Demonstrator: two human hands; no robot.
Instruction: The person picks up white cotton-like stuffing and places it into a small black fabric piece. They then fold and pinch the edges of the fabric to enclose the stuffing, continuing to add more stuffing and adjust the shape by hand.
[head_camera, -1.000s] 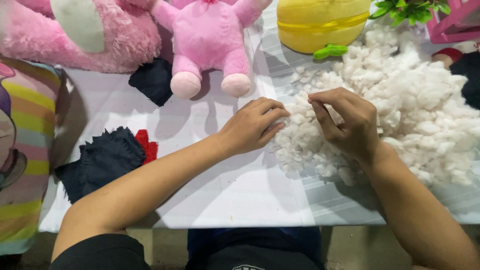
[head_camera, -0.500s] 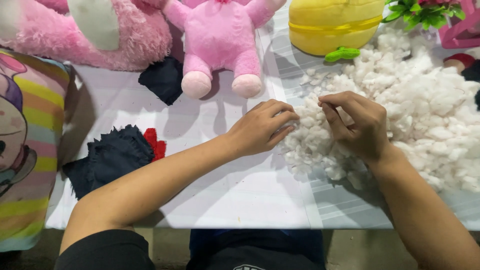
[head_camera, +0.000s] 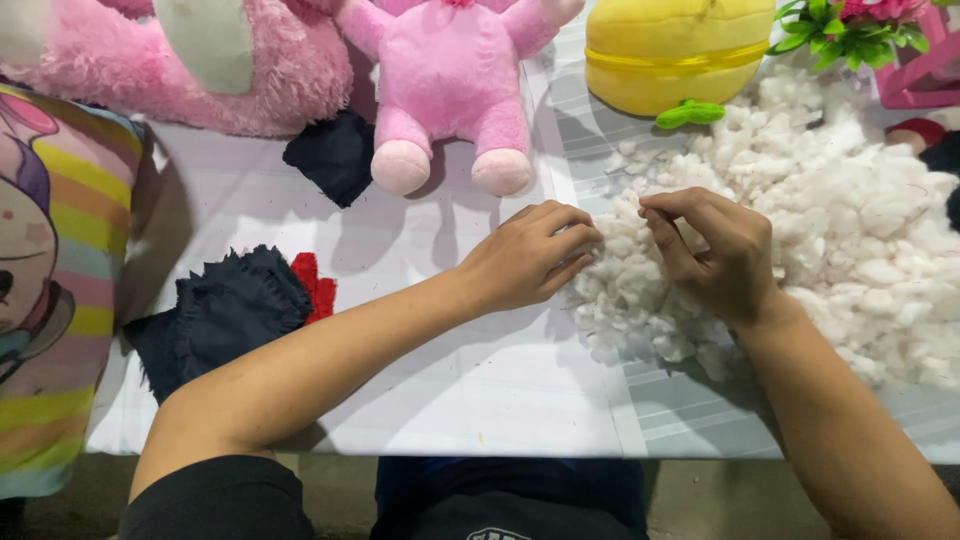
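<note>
Both my hands are on the near-left edge of the white stuffing pile (head_camera: 800, 230), which spreads over the right half of the white table (head_camera: 480, 400). My left hand (head_camera: 530, 260) is curled, fingers tucked down onto the fluff at the pile's edge, knuckles up; can't tell whether it really holds a clump or just presses it. My right hand (head_camera: 715, 255) is pinching a small tuft between thumb and fingertips, just beside the left hand's fingers. Compared with half a second ago and a second ago, both hands sit in nearly the same spot and the pinch looks the same, maybe slightly higher on the pile, so I judge it's ongoing picking or pulling apart of fluff, no transfer yet. Around: a pink plush toy (head_camera: 450, 90) sitting just past my left hand, a dark cloth scrap (head_camera: 335, 155) beside it, another dark cloth with a red bit (head_camera: 225, 315) near my left forearm, a yellow plush (head_camera: 680, 50) beyond the pile, a striped cushion (head_camera: 55, 280) at far left.
</note>
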